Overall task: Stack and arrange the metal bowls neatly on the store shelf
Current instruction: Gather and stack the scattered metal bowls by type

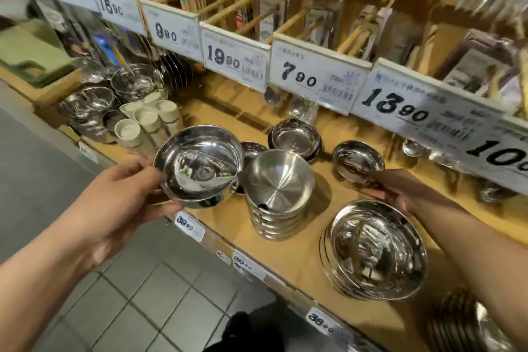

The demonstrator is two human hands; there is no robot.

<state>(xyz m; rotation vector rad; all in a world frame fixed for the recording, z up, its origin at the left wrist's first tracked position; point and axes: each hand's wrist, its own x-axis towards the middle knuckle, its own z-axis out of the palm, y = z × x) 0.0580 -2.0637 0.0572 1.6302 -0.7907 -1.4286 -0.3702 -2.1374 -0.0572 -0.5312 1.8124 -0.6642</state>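
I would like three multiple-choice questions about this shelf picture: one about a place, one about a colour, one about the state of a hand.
1. Where is the brushed bowl stack?
A. right of the held bowl
B. on the floor
C. on the upper rack

2. What colour are the small cups?
A. red
B. cream
C. black

3. What does the left hand do?
A. hangs idle
B. presses a price tag
C. grips a shiny bowl

Answers: 1 A, the stack stands on the wooden shelf beside that bowl; 2 B, they look pale cream; 3 C, thumb and fingers clasp its rim.

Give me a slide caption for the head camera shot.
Left hand holds a shiny bowl beside a bowl stack; right hand reaches between other bowls.
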